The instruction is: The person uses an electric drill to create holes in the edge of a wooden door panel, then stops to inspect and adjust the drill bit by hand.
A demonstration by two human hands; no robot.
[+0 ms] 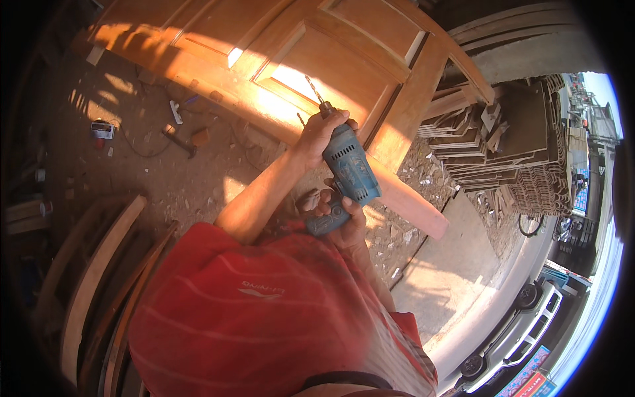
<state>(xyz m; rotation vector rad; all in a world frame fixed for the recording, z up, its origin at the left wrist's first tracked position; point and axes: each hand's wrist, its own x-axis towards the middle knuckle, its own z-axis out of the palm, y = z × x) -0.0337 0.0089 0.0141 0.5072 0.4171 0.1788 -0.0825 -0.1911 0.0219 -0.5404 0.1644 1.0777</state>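
So from my end I've got a blue power drill [352, 165] up in the air between my two hands, right in the middle of the view and in front of a big panelled wooden door [340, 56]; the drill bit [312, 87] sits in the chuck [326, 108] and points up and a bit left in the view, toward the door's panels. My left hand [323, 137] is wrapped round the front of the body, just behind the chuck; my right hand [349, 227] is curled round the grip lower down, thumb near the back end, though the body hides part of that hold. Under me there's a red shirt [251, 324]; on the dirt floor [152, 177] to the left lies what looks like a hammer [178, 142]; curved timber pieces [99, 284] stand lower left; off right there's a stack of boards [522, 145], then a white vehicle [516, 334] beyond.
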